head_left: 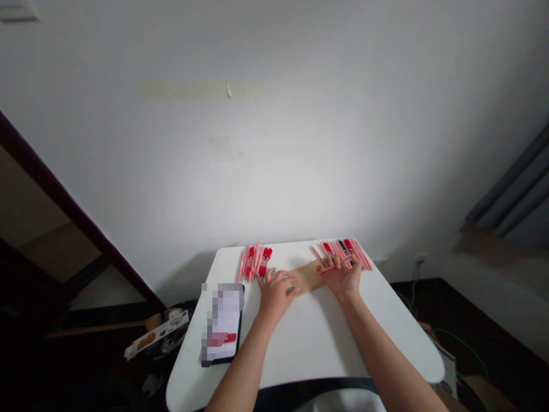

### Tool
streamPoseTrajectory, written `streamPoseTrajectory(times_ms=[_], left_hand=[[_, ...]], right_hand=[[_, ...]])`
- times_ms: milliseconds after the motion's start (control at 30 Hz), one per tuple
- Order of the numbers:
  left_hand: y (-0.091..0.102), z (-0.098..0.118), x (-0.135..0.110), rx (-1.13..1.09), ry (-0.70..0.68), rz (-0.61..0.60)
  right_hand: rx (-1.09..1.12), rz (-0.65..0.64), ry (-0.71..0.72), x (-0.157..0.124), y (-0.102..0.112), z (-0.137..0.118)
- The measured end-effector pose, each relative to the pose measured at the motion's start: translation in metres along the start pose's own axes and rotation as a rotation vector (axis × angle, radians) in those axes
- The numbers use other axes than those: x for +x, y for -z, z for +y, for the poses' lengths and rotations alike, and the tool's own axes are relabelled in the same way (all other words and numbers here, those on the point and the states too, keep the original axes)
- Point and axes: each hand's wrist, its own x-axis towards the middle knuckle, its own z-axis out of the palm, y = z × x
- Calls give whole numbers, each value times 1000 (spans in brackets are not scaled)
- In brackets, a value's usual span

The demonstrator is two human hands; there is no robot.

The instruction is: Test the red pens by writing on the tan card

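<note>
Pink and slim, a single pen (335, 266) lies crosswise under the fingertips of the right hand (342, 279), which is bent over it and pinches it against the far right end of a brown card strip (307, 278). The strip lies flat on the white tabletop (313, 337), near its far edge, and runs between the two hands. The left hand (274, 293) rests palm down on the strip's left end, fingers loosely spread and slightly curled. Whether it grips the card or only presses on it cannot be told.

Just beyond the right hand, and touching its fingers, a right heap of pens (349, 250) fans out toward the far right corner. They are pink barrels, some with red caps, and one or two have dark parts. A left heap of pens (256, 262) of the same kind lies just beyond the left hand, close to the far edge, with the red caps mostly on its right side. The two heaps are well apart, with the card strip in the gap between them.

Left of the left forearm, a dark phone (223, 324) lies at the tabletop's left edge, its screen blurred out. On the dim floor below that edge is a snack box (156, 335). A pale wall (300, 160) rises behind the table, with a tape strip (201, 88) high on it. At the right, a grey curtain (512, 191) hangs, and a wall socket (422, 257) sits low, with a green cable (454, 337) on the floor.
</note>
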Motion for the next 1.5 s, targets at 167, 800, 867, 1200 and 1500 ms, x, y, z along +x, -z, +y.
streamPoseTrajectory(times_ms=[167, 800, 867, 1200, 1500], left_hand=[[-1, -1, 1, 20, -3, 3], [4, 4, -2, 54, 4, 6], [4, 4, -2, 63, 5, 15], [0, 0, -2, 99, 24, 35], [0, 1, -1, 96, 52, 20]], right_hand=[[-85, 41, 44, 2, 0, 4], [-227, 64, 67, 10, 7, 16], [-197, 86, 63, 11, 11, 18], [-363, 167, 79, 13, 18, 26], [-702, 145, 149, 8, 15, 22]])
